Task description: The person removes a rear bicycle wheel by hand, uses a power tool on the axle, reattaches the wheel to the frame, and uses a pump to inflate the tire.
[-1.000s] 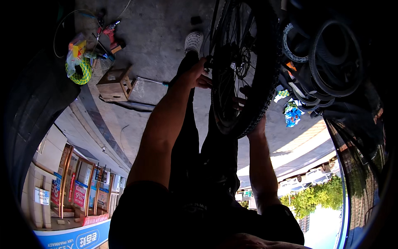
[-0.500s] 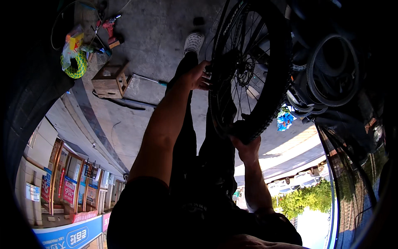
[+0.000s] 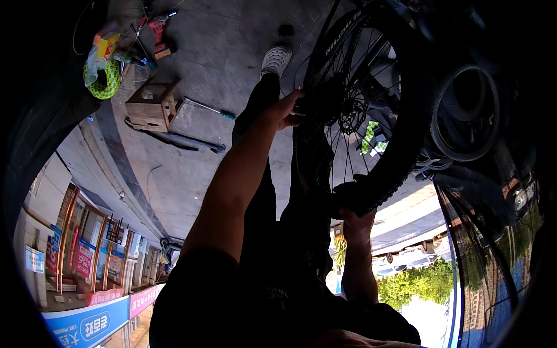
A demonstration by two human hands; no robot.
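A bicycle wheel with a knobby black tire stands upright in front of me, tilted a little. Its brake disc and thin spokes face right. Underneath, my right hand grips the tire at its near lower edge, the fingers partly lost in shadow. On the wheel's left, level with the hub, my left hand has its fingers curled against dark parts. What these fingers hold is hidden in the dark.
A wooden stool stands left, beside a teal-handled rod and a black strip. Beyond lie a red power drill and a yellow-green roll. Loose tires are heaped at right. A shoe is ahead.
The wheel has shifted right, and both hands have moved slightly right with it. My right hand sits a bit nearer me. Yellow-green pieces on the ground now show through the spokes.
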